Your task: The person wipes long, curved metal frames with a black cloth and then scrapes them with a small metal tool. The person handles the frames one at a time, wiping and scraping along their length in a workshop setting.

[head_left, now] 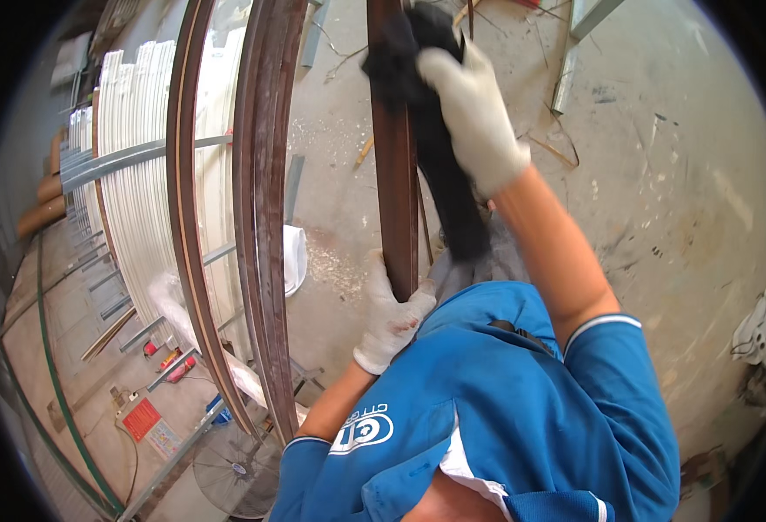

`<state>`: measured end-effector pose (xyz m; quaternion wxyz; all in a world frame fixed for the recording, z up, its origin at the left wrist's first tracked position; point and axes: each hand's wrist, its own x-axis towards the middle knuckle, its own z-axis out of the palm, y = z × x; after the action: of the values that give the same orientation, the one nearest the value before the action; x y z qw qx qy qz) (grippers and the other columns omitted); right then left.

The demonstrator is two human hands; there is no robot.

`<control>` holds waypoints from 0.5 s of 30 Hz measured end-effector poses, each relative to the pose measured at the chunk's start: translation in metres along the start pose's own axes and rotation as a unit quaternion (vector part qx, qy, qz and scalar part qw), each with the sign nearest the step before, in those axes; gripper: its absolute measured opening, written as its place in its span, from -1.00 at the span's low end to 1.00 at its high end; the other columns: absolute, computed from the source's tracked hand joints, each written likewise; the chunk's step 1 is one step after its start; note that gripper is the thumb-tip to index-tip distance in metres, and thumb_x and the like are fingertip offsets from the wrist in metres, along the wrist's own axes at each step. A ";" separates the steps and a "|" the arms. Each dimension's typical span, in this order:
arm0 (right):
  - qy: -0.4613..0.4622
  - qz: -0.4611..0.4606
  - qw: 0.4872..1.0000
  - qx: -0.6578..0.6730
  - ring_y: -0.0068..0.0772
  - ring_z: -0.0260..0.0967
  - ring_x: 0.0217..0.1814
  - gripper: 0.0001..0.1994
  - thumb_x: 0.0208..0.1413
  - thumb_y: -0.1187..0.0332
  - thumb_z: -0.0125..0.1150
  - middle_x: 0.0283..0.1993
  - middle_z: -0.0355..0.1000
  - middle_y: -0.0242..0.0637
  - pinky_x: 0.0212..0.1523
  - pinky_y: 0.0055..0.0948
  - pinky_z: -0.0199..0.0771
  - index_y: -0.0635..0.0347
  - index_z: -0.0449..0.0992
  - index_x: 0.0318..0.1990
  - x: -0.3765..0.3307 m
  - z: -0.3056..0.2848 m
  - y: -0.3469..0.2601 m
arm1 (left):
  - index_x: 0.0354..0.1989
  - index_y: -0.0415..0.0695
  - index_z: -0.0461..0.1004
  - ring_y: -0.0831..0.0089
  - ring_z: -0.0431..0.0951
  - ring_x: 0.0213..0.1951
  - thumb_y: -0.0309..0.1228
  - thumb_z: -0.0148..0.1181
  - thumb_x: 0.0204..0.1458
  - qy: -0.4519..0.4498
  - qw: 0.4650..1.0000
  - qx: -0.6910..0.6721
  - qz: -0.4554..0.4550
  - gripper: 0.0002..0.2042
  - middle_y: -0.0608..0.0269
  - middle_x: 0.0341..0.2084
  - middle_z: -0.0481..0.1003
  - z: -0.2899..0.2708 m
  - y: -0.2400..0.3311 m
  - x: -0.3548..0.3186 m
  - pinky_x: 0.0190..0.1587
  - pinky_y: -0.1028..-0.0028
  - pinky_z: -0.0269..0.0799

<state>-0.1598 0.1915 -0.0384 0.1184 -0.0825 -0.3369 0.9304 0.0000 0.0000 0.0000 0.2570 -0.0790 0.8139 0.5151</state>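
A long dark brown profile bar (395, 187) runs from the top of the head view down toward my body. My left hand (393, 320), in a white glove with reddish-brown smudges, is closed around its near end. Farther along the bar, my right hand (472, 117), also gloved in white, grips a black cloth (446, 178). The cloth's bunched upper part lies over the bar, slightly blurred, and a long piece hangs down on the right toward my clothes. My right fingertips are partly hidden by the cloth.
More brown bars (266, 174) stretch lengthwise at my left, over metal supports (131, 162). Beyond them lie stacked white strips (135, 165). A fan (237, 474) stands at lower left. Metal pieces (566, 78) and scraps lie on the concrete floor (644, 217).
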 end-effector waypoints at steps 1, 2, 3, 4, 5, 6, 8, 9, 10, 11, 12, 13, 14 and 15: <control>-0.006 -0.020 0.999 0.031 -0.39 0.52 -0.07 -0.63 0.19 0.52 0.05 -0.04 0.53 -0.23 -0.02 -0.39 0.58 0.30 0.42 0.17 0.024 0.000 -0.003 | -0.02 -0.23 0.32 0.51 0.45 -0.30 -0.51 0.28 0.03 -0.008 1.000 0.002 -0.017 -0.64 0.17 -0.30 0.45 -0.002 -0.002 0.001 -0.23 0.45 0.46; 0.009 -0.018 1.000 0.007 -0.44 0.52 -0.21 -0.72 0.21 0.53 0.01 -0.16 0.54 -0.27 -0.16 -0.44 0.57 0.30 0.47 0.05 0.045 -0.003 -0.012 | -0.04 -0.23 0.33 0.52 0.45 -0.33 -0.52 0.28 0.02 -0.015 1.000 0.001 -0.016 -0.66 0.20 -0.33 0.46 -0.002 -0.003 0.000 -0.26 0.45 0.46; 0.028 -0.045 0.998 -0.025 -0.45 0.51 -0.25 -0.76 0.22 0.52 0.00 -0.20 0.54 -0.30 -0.19 -0.44 0.56 0.31 0.49 0.00 0.056 -0.001 -0.015 | -0.06 -0.24 0.34 0.53 0.45 -0.34 -0.52 0.29 0.02 -0.012 1.000 0.017 -0.007 -0.66 0.22 -0.34 0.46 -0.001 -0.004 0.002 -0.27 0.45 0.46; 0.044 -0.041 0.993 -0.104 -0.55 0.44 -0.34 -0.78 0.20 0.45 0.06 -0.28 0.51 -0.35 -0.30 -0.50 0.50 0.27 0.50 -0.04 0.053 -0.005 -0.016 | -0.07 -0.24 0.34 0.54 0.45 -0.34 -0.52 0.29 0.01 -0.008 0.999 0.030 0.023 -0.67 0.23 -0.35 0.46 0.001 -0.004 0.007 -0.28 0.46 0.46; 0.076 -0.019 0.979 -0.189 -0.65 0.37 -0.43 -0.79 0.18 0.37 0.11 -0.37 0.47 -0.41 -0.41 -0.55 0.45 0.23 0.51 -0.07 0.039 -0.009 -0.014 | -0.08 -0.24 0.34 0.54 0.45 -0.35 -0.52 0.29 0.01 -0.004 0.998 0.052 0.032 -0.68 0.24 -0.36 0.46 0.002 -0.005 0.007 -0.29 0.46 0.45; 0.035 -0.021 0.986 -0.160 -0.70 0.31 -0.41 -0.78 0.16 0.40 0.09 -0.39 0.44 -0.49 -0.39 -0.55 0.41 0.26 0.50 -0.08 0.016 -0.013 -0.009 | -0.09 -0.24 0.35 0.53 0.44 -0.36 -0.50 0.32 0.01 -0.004 0.999 -0.021 -0.028 -0.67 0.25 -0.36 0.46 0.004 -0.006 0.005 -0.30 0.48 0.45; 0.029 0.028 0.993 -0.115 -0.62 0.41 -0.12 -0.59 0.15 0.46 0.04 -0.06 0.50 -0.41 -0.04 -0.51 0.48 0.34 0.43 0.18 -0.041 -0.010 0.003 | -0.09 -0.23 0.35 0.54 0.43 -0.37 -0.49 0.33 0.01 -0.012 1.000 0.012 0.001 -0.67 0.25 -0.37 0.46 0.003 -0.008 0.010 -0.30 0.48 0.44; 0.024 0.073 0.997 -0.021 -0.59 0.40 0.04 -0.44 0.14 0.50 0.02 0.13 0.45 -0.40 0.14 -0.50 0.42 0.34 0.29 0.36 -0.077 -0.005 0.002 | -0.09 -0.23 0.35 0.54 0.42 -0.38 -0.48 0.33 0.01 -0.009 0.999 0.053 0.001 -0.67 0.26 -0.37 0.46 0.001 -0.008 0.013 -0.30 0.48 0.44; 0.048 0.137 0.987 -0.068 -0.49 0.45 0.05 -0.47 0.14 0.54 0.01 0.14 0.46 -0.29 0.07 -0.41 0.53 0.34 0.30 0.31 -0.091 -0.002 0.001 | -0.09 -0.22 0.35 0.54 0.42 -0.37 -0.48 0.33 0.01 -0.015 0.999 0.039 0.015 -0.67 0.26 -0.37 0.45 0.000 -0.007 0.013 -0.30 0.48 0.43; 0.068 0.161 0.974 -0.144 -0.39 0.51 0.06 -0.51 0.13 0.58 -0.01 0.15 0.46 -0.18 0.00 -0.32 0.64 0.35 0.30 0.27 -0.103 0.002 -0.001 | -0.10 -0.22 0.35 0.54 0.41 -0.37 -0.47 0.34 0.01 -0.020 0.999 0.039 0.018 -0.67 0.26 -0.37 0.44 -0.001 -0.005 0.012 -0.29 0.48 0.43; 0.052 0.113 0.988 -0.096 -0.40 0.52 0.04 -0.51 0.13 0.58 -0.01 0.12 0.48 -0.19 -0.02 -0.34 0.64 0.34 0.31 0.27 -0.098 0.001 0.001 | -0.10 -0.22 0.35 0.54 0.40 -0.37 -0.47 0.34 0.01 -0.021 0.998 0.051 0.024 -0.67 0.27 -0.36 0.44 -0.002 -0.003 0.010 -0.29 0.48 0.42; 0.047 0.087 0.994 -0.046 -0.42 0.52 0.02 -0.52 0.14 0.57 -0.01 0.09 0.49 -0.19 -0.04 -0.36 0.63 0.34 0.31 0.27 -0.086 -0.003 0.002 | -0.06 -0.24 0.33 0.53 0.39 -0.33 -0.46 0.34 0.02 -0.028 0.999 0.044 0.002 -0.63 0.26 -0.33 0.42 -0.003 -0.001 0.009 -0.27 0.48 0.41; 0.022 0.042 0.999 0.012 -0.47 0.51 -0.07 -0.58 0.14 0.54 0.01 -0.03 0.53 -0.23 -0.08 -0.40 0.60 0.35 0.37 0.19 -0.064 -0.009 0.003 | -0.02 -0.26 0.31 0.52 0.37 -0.30 -0.44 0.35 0.03 -0.032 0.998 0.047 -0.017 -0.60 0.25 -0.30 0.40 -0.004 0.000 0.007 -0.25 0.47 0.40; -0.003 -0.017 0.996 -0.087 -0.50 0.47 -0.18 -0.66 0.14 0.50 0.04 -0.14 0.55 -0.26 -0.16 -0.41 0.57 0.38 0.45 0.08 -0.027 -0.015 0.004 | 0.01 -0.28 0.28 0.51 0.36 -0.27 -0.42 0.35 0.03 -0.035 0.997 0.051 -0.035 -0.56 0.25 -0.27 0.38 -0.004 0.000 0.005 -0.22 0.46 0.39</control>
<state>-0.1307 0.1899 -0.0500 0.1256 -0.0839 -0.4183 0.8957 -0.0062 -0.0029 -0.0012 0.3072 -0.0764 0.8260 0.4663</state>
